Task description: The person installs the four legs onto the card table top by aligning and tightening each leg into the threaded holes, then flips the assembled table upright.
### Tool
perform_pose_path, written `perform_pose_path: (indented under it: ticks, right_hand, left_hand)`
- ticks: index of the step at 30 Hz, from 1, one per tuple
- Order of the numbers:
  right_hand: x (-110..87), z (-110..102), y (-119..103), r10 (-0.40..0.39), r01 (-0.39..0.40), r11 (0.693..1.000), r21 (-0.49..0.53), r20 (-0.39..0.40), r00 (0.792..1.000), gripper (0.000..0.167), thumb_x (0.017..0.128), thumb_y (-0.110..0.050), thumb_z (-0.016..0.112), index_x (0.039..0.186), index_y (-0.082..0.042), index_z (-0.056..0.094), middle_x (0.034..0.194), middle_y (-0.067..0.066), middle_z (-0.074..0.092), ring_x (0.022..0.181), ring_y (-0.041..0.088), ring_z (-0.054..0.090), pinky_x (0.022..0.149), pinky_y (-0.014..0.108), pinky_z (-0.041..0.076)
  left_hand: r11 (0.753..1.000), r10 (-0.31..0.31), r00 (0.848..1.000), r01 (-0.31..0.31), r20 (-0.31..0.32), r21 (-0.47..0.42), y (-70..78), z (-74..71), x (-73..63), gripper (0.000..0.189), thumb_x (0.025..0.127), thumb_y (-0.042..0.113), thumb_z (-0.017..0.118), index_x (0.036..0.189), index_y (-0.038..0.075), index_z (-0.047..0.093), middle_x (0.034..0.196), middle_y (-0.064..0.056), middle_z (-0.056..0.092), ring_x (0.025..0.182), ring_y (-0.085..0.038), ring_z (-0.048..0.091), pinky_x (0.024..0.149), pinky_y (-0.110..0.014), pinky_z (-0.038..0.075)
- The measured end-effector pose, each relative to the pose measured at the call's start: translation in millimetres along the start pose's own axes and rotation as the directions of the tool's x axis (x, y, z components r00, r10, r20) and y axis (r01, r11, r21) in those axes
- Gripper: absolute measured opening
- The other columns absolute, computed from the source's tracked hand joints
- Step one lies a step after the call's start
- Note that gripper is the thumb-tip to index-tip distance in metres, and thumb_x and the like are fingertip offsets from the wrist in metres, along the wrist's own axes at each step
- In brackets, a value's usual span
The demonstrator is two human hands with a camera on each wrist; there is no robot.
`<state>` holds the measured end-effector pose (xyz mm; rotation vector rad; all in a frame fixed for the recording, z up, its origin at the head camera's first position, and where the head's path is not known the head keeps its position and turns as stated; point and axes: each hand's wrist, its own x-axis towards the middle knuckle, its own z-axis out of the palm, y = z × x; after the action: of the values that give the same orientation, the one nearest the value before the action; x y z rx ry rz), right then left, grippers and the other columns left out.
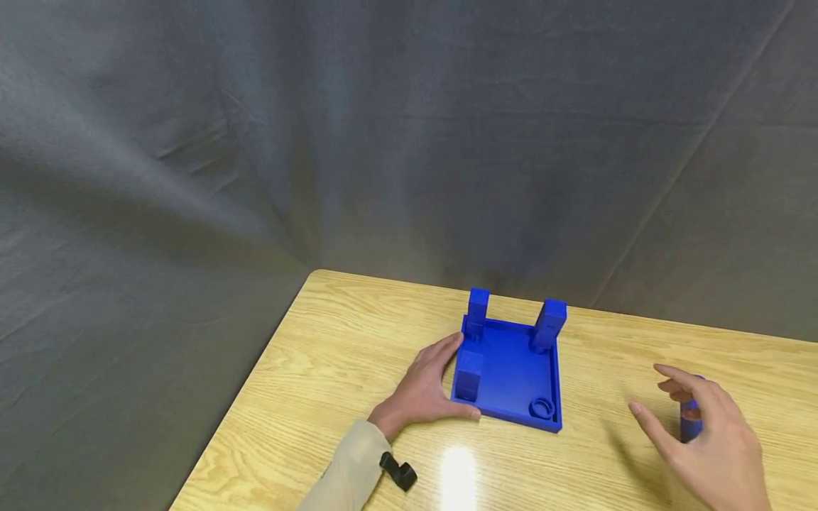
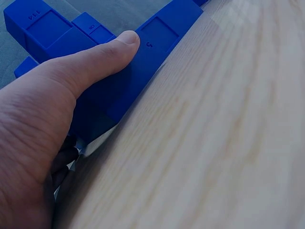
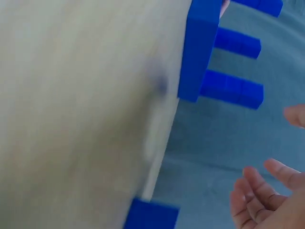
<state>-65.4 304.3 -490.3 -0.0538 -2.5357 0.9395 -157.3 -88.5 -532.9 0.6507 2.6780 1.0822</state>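
A square blue tray [image 1: 517,369] with low walls lies on the table. Three blue posts stand upright at its corners, and a ring-shaped socket [image 1: 542,408] shows at the front right corner. My left hand [image 1: 424,390] holds the tray around its left side, fingers along the left wall and thumb [image 2: 112,52] against the front wall. Over the table at right, my right hand [image 1: 716,433] hovers with fingers spread and loosely bent, nothing in its grasp. Behind it stands another blue post [image 1: 690,424], partly hidden by the fingers.
The wooden table [image 1: 307,383] ends at a left edge and a back edge. Grey cloth [image 1: 447,142] hangs behind and to the left. A black clip-like piece [image 1: 399,472] sits at the left sleeve.
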Motion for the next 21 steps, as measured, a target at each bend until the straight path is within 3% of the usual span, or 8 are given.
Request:
perform_pose_path:
  ticks: [5, 7, 10, 12, 14, 16, 18, 21]
  right_hand:
    - [-1.9, -10.8, 19.8, 0.098, -0.095, 0.992, -0.086, 0.039, 0.994, 0.074, 0.089, -0.034, 0.094, 0.149, -0.003, 0.064, 0.117, -0.001, 0.068, 0.097, -0.025, 0.030, 0.071, 0.020, 0.032]
    - [0.6, -14.3, 26.7, 0.126, -0.118, 0.987, -0.113, 0.062, 0.990, 0.081, 0.090, -0.037, 0.093, 0.153, 0.001, 0.060, 0.119, 0.021, 0.067, 0.101, -0.013, 0.042, 0.070, 0.021, 0.031]
    - [4.6, -16.4, 37.4, 0.162, -0.145, 0.979, -0.143, 0.114, 0.980, 0.093, 0.090, -0.041, 0.092, 0.160, 0.004, 0.051, 0.123, 0.033, 0.065, 0.109, 0.022, 0.056, 0.074, 0.028, 0.033]
    - [5.7, -15.5, 44.0, 0.174, -0.149, 0.976, -0.159, 0.163, 0.971, 0.104, 0.090, -0.043, 0.092, 0.165, 0.007, 0.040, 0.124, 0.041, 0.061, 0.111, 0.052, 0.051, 0.077, 0.038, 0.041]
    - [4.8, -13.9, 50.6, 0.198, -0.162, 0.970, -0.180, 0.208, 0.958, 0.114, 0.090, -0.047, 0.092, 0.168, 0.009, 0.030, 0.126, 0.047, 0.056, 0.116, 0.061, 0.046, 0.080, 0.056, 0.048]
    - [2.8, -11.8, 56.4, 0.220, -0.172, 0.963, -0.207, 0.236, 0.947, 0.123, 0.088, -0.049, 0.093, 0.170, 0.009, 0.021, 0.127, 0.051, 0.051, 0.119, 0.067, 0.040, 0.081, 0.075, 0.045]
    - [0.2, -10.0, 61.6, 0.233, -0.179, 0.958, -0.225, 0.245, 0.941, 0.128, 0.086, -0.049, 0.095, 0.170, 0.009, 0.019, 0.128, 0.053, 0.049, 0.121, 0.070, 0.036, 0.083, 0.081, 0.042]
    - [-3.3, -9.2, 66.7, 0.248, -0.188, 0.953, -0.239, 0.253, 0.935, 0.130, 0.083, -0.045, 0.098, 0.170, 0.010, 0.018, 0.128, 0.053, 0.046, 0.122, 0.070, 0.032, 0.081, 0.080, 0.043]
  left_hand:
    - [1.000, 0.015, 1.000, -0.015, -0.008, 0.017, -2.0, 1.1, 0.0, 0.135, 0.076, 0.061, 0.098, 0.180, 0.027, 0.019, 0.184, 0.009, 0.023, 0.167, -0.031, 0.028, 0.132, -0.064, 0.030]
    - [0.999, 0.020, 1.000, -0.019, -0.009, 0.029, -2.3, 1.3, 0.3, 0.135, 0.077, 0.062, 0.098, 0.180, 0.026, 0.019, 0.184, 0.009, 0.023, 0.167, -0.031, 0.028, 0.132, -0.063, 0.030]
    - [0.999, 0.020, 1.000, -0.019, -0.010, 0.035, -1.7, 1.2, 0.2, 0.135, 0.077, 0.062, 0.098, 0.180, 0.025, 0.019, 0.184, 0.009, 0.023, 0.167, -0.031, 0.028, 0.132, -0.062, 0.030]
    - [0.999, 0.018, 1.000, -0.018, -0.010, 0.037, -1.3, 1.0, -0.2, 0.135, 0.077, 0.062, 0.098, 0.180, 0.025, 0.019, 0.184, 0.008, 0.023, 0.167, -0.031, 0.028, 0.132, -0.063, 0.030]
    - [0.999, 0.017, 1.000, -0.016, -0.009, 0.034, -1.1, 0.9, -0.5, 0.135, 0.077, 0.062, 0.098, 0.180, 0.025, 0.018, 0.184, 0.008, 0.023, 0.167, -0.031, 0.028, 0.132, -0.063, 0.030]
    - [0.999, 0.018, 1.000, -0.018, -0.009, 0.033, -1.2, 1.1, -0.3, 0.135, 0.077, 0.062, 0.098, 0.180, 0.025, 0.018, 0.184, 0.007, 0.023, 0.167, -0.031, 0.028, 0.132, -0.063, 0.030]
    - [0.999, 0.018, 1.000, -0.018, -0.007, 0.031, -1.3, 1.2, -0.3, 0.135, 0.077, 0.062, 0.097, 0.180, 0.026, 0.018, 0.184, 0.007, 0.023, 0.167, -0.032, 0.028, 0.132, -0.064, 0.029]
    - [1.000, 0.019, 1.000, -0.018, -0.004, 0.026, -1.7, 1.1, 0.5, 0.135, 0.077, 0.062, 0.097, 0.180, 0.026, 0.018, 0.184, 0.008, 0.023, 0.167, -0.032, 0.028, 0.132, -0.064, 0.029]
